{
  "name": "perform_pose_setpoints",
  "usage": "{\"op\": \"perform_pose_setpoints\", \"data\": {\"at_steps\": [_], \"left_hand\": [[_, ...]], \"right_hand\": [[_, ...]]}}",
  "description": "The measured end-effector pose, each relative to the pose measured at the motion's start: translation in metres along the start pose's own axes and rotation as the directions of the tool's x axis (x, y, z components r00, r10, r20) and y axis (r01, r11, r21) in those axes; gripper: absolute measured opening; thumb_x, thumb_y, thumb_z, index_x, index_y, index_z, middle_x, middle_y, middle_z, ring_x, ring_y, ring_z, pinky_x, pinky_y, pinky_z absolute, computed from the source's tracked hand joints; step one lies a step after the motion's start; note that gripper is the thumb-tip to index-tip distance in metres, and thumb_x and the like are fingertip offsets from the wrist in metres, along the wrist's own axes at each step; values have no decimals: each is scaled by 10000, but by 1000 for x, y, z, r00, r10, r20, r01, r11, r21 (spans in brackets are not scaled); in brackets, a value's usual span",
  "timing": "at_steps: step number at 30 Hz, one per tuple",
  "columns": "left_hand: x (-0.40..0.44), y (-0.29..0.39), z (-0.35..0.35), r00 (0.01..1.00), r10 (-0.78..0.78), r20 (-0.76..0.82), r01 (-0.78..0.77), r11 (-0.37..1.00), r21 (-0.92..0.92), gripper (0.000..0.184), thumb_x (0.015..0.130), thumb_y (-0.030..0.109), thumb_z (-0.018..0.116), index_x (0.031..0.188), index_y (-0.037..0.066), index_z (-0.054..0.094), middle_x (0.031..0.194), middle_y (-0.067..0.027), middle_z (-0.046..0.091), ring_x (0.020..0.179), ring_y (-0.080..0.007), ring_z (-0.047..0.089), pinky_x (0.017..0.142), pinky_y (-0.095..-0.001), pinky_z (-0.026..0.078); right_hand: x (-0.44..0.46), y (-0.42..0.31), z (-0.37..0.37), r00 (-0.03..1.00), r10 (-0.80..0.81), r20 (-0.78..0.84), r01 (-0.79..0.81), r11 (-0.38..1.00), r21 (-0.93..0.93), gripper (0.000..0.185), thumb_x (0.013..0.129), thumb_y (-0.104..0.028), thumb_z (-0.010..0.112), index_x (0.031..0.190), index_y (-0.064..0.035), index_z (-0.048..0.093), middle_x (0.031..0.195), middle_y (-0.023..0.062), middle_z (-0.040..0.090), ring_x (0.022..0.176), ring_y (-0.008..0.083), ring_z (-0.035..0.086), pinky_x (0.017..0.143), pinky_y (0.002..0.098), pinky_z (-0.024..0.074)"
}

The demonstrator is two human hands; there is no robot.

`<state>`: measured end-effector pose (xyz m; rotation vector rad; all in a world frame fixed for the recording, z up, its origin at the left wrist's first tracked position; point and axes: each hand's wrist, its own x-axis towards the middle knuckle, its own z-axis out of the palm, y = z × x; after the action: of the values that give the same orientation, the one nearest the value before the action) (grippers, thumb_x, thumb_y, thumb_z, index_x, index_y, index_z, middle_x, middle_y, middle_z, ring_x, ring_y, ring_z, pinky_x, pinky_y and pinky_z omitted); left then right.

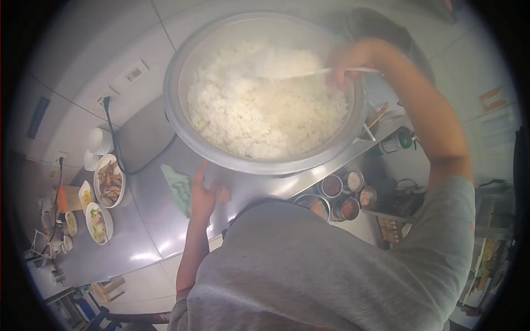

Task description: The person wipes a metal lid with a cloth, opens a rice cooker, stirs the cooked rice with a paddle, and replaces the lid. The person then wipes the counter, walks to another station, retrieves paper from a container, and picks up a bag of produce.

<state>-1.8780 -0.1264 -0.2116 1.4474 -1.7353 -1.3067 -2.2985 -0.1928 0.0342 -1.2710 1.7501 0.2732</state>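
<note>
Gripping a slim white utensil with a long straight handle (314, 72), the right hand (359, 55) in the head view has its fingers closed round that handle over the pot; steam and blur hide the utensil's far end. The left hand (203, 199) is near the pot's lower rim, its fingers spread apart with nothing visible held; whether a fingertip touches the metal cannot be told. Steaming white rice (248, 124) lies in a wide, round, silver-grey metal pot (175, 105) above the shiny grey metal surface (149, 226). Judging by the grains and the steam, the cooking looks done; the top is loose and uneven, and plenty of rice is left in the pot. How well the lower layers have been loosened does not show

Counted, there are one pot, one white utensil and one crumpled pale-green cloth (178, 187) just beside the left hand. Farther left stand one large white oval dish of brown pieces (110, 182), one white oval dish of green and pale food (99, 223) and two smaller pale dishes of yellowish food (85, 196). Right of the torso, five round metal containers (331, 186) can be made out, their contents reddish or pale
</note>
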Motion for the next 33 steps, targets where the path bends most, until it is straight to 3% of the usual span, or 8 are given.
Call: {"op": "perform_pose_setpoints", "data": {"at_steps": [7, 9, 16, 22, 24, 26, 30, 33], "left_hand": [[-2, -75, -12, 963, 246, -108, -119, 752, 648, 536, 772, 132, 594, 1288, 64, 466, 1363, -184, 413, 1268, -385, 362, 1060, -480, 266], [-4, -108, -12, 979, 195, -55, -83, 635, 768, 512, 800, 179, 571, 1289, 70, 465, 1377, -178, 396, 1289, -390, 332, 1069, -509, 234], [-17, -112, 4, 936, 322, -145, -72, 576, 814, 469, 851, 255, 511, 1287, 86, 473, 1409, -140, 374, 1341, -327, 270, 1087, -521, 163], [-16, -112, 4, 925, 347, -154, -84, 582, 809, 447, 852, 252, 505, 1270, 92, 491, 1411, -137, 378, 1336, -325, 284, 1092, -513, 153], [-17, -110, 4, 925, 343, -164, -81, 600, 796, 443, 850, 249, 506, 1263, 91, 498, 1410, -137, 380, 1334, -326, 287, 1092, -513, 152], [-18, -109, 4, 925, 341, -168, -78, 604, 793, 445, 843, 245, 511, 1260, 91, 502, 1411, -137, 379, 1335, -326, 287, 1093, -513, 150], [-16, -107, 5, 927, 335, -169, -68, 594, 802, 449, 831, 237, 521, 1256, 93, 503, 1410, -136, 378, 1335, -326, 287, 1092, -516, 152], [-16, -109, 5, 927, 337, -166, -58, 566, 823, 433, 857, 237, 502, 1270, 105, 495, 1412, -120, 382, 1337, -304, 295, 1089, -494, 162]], "right_hand": [[-25, -3, -2, 978, -2, -210, -19, 995, -98, 310, 721, -263, 622, 976, -99, 689, 783, 96, 670, 603, 144, 525, 550, 258, 415], [-21, 3, -7, 997, -67, -32, 65, 996, -56, 335, 765, -309, 609, 985, -66, 677, 785, 125, 674, 607, 168, 575, 549, 278, 459], [-14, 9, -8, 968, -217, 126, 190, 961, 201, 422, 836, -341, 583, 955, 62, 628, 709, 186, 654, 512, 228, 616, 466, 308, 496], [-9, 9, -18, 965, -260, -37, 261, 933, 249, 393, 815, -352, 615, 886, 35, 629, 659, 153, 632, 522, 199, 605, 489, 303, 482], [-18, -9, -4, 837, -320, -443, 294, 947, -129, 340, 798, -318, 625, 875, 14, 626, 675, 144, 627, 591, 210, 616, 556, 319, 484], [-21, -10, 13, 528, -522, -670, 226, 847, -481, 265, 728, -229, 651, 894, -26, 610, 744, 156, 627, 745, 279, 628, 690, 369, 479], [-20, -5, 49, 259, -590, -764, -65, 779, -624, 304, 674, -127, 669, 949, -31, 584, 791, 150, 634, 774, 333, 614, 697, 426, 492], [-22, 2, 54, 239, -619, -748, -101, 750, -653, 256, 686, -100, 657, 924, -46, 578, 785, 131, 634, 789, 308, 614, 693, 411, 488]]}}
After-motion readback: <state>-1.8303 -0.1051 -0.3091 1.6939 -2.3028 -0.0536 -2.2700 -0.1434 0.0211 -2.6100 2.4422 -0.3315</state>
